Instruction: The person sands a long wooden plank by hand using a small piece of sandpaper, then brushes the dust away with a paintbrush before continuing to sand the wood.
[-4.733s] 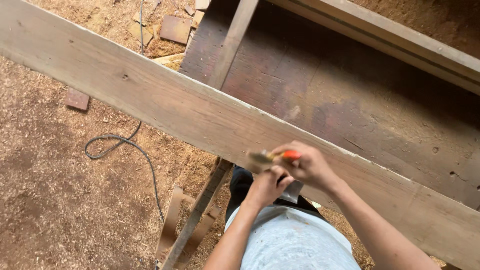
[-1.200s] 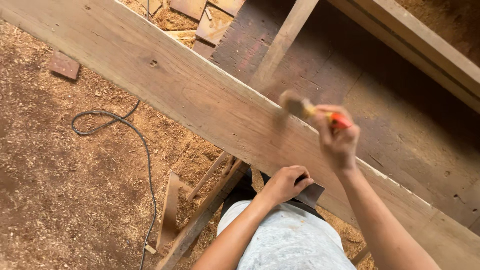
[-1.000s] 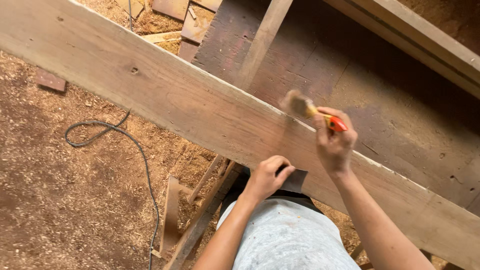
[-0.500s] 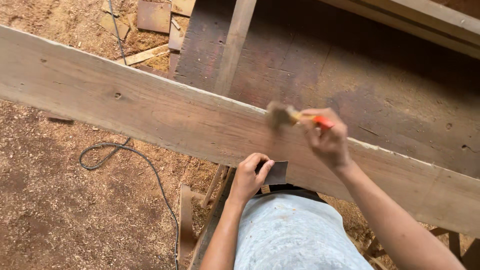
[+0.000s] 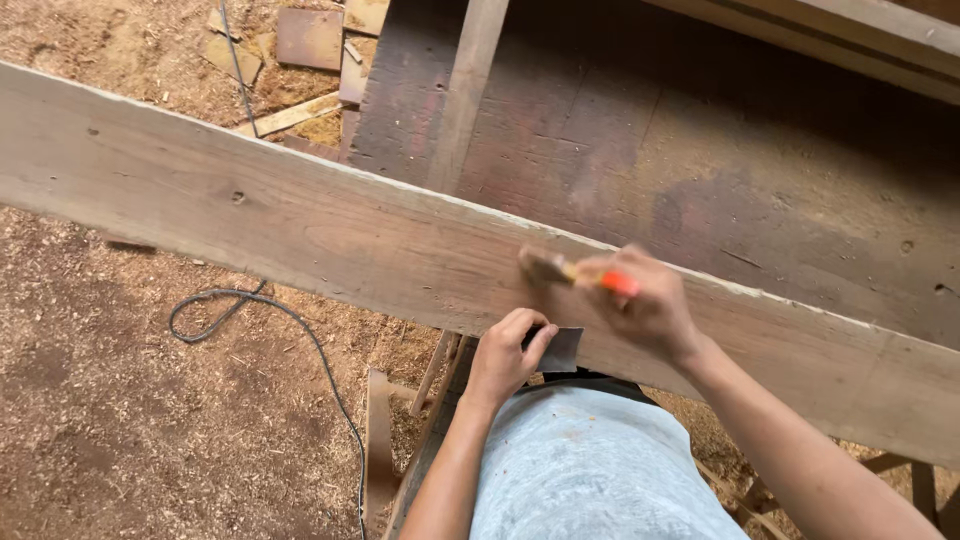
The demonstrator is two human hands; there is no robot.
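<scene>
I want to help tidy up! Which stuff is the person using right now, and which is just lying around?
In use:
long pale wooden plank
small brush with orange handle, in right hand
dark grey sandpaper piece, in left hand

Lying about:
black cable on the sawdust
flat wood offcuts

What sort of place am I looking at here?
Most likely a rough woodworking yard or shed: a long plank under the brush, sawdust-covered ground with offcuts, and a cable trailing across.
</scene>
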